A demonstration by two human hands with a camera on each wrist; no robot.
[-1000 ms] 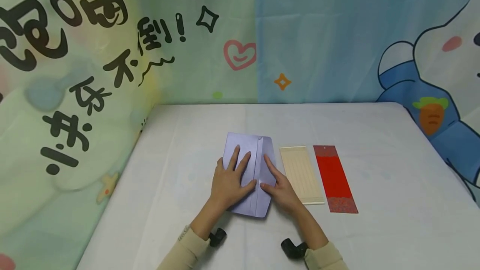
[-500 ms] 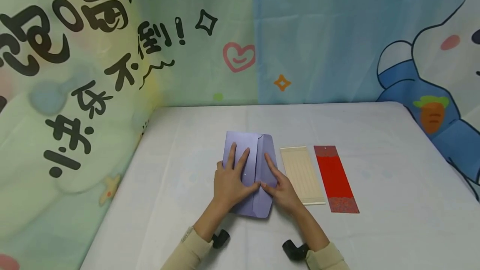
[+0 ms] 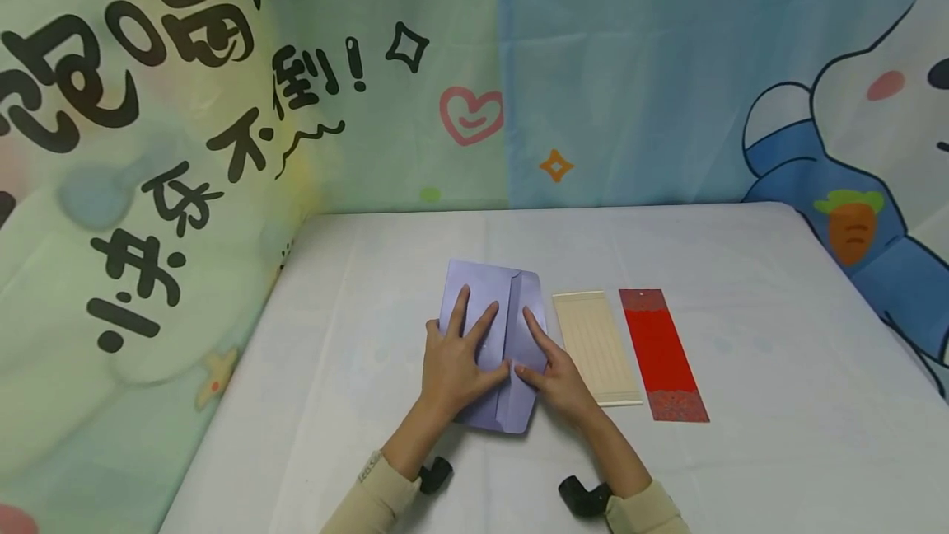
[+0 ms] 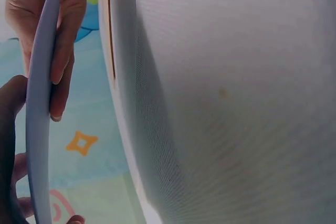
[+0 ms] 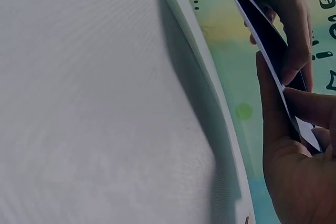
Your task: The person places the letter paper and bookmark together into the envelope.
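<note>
Plainly, the lavender folded-paper envelope (image 3: 498, 340) is held by both hands, tilted and raised off the table. Its left edge and lower corner are partly hidden by the left hand (image 3: 454, 365), which spreads fingers across the upper face with at least one fingertip underneath. The right hand (image 3: 559, 381) pinches the right-hand edge, thumb and forefinger on top, other fingers below. Both wrist views show the sheet nearly edge-on and cut off, so whether anything is inside cannot be made out.

Just right of it lies a pale beige ribbed panel (image 3: 599, 348), its near left corner covered by the right hand and wrist; beyond that, a glossy red strip (image 3: 665, 355) with patterned ends.

All this is on or above a white cloth-covered table (image 3: 771, 311). Printed fabric hangings (image 3: 630, 64) surround it, with black characters and a white cartoon animal cut off by the frame. Two beige sleeves (image 3: 371, 494) run out at the bottom.

Compared with half a second ago, the thumb tips sit slightly farther apart; the panel and strip have stayed put.
</note>
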